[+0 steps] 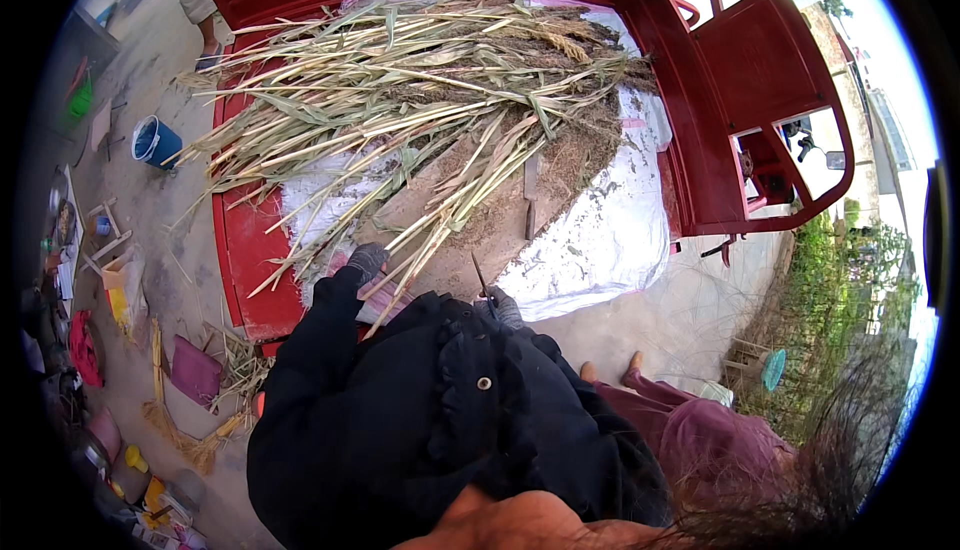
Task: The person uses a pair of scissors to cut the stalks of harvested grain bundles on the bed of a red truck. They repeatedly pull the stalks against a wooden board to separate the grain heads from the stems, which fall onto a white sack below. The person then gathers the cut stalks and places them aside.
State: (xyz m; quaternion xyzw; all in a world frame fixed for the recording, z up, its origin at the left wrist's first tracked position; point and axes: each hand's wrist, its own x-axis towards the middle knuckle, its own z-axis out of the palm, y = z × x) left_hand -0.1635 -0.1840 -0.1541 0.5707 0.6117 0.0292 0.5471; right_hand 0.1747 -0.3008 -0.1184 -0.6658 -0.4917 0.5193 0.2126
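Observation:
A big heap of dry, pale green stalks with brown seed heads (420,80) lies across the bed of a red cart (245,250). My left hand (367,260), in a grey glove, grips the lower ends of a few stalks at the cart's near edge. My right hand (503,305), also in a grey glove, holds a thin dark blade (481,282) that points up toward the stalks. Under the stalk ends lies a brown wooden board (480,230) covered with chaff. My black sleeves and jacket hide most of both forearms.
A white sheet (600,240) covers the cart bed. The red cab (760,80) is at the right. A person in maroon clothes (710,430) crouches at lower right; another person's legs (198,5) are at top left. A blue bucket (155,140) and scattered items sit on the concrete at left.

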